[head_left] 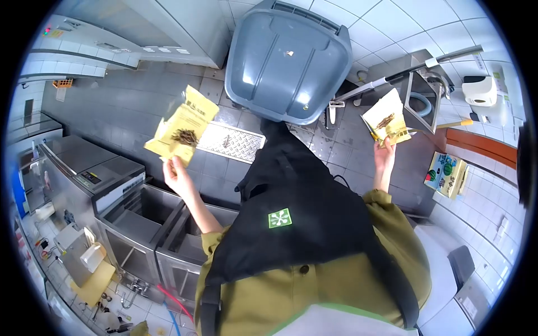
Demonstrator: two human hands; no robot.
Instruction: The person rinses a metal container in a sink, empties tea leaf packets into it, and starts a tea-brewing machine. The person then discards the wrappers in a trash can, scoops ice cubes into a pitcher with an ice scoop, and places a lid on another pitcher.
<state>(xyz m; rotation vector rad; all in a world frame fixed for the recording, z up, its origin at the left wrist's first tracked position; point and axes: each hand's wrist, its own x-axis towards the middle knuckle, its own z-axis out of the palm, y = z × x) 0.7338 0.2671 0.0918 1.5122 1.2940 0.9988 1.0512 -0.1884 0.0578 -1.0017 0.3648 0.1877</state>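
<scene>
My left hand (177, 178) is closed on the lower corner of a yellow printed packet (182, 126), which has a picture of dark strands on its front. Out to the other side, my right hand (384, 154) pinches a second packet, yellow and white (386, 119), by its bottom edge. This one also bears a picture of brownish strands. Whether either packet is full cannot be made out. Ahead of me, between the two packets, stands a large grey wheeled bin (288, 61) with its lid down. Neither hand touches it.
Steel sinks (159, 224) and a counter machine (92, 168) stand to my left. A metal grate (232, 141) lies in the tiled floor. Long-handled cleaning tools (386, 81) lean beside a steel stand at right, near a printed carton (446, 175).
</scene>
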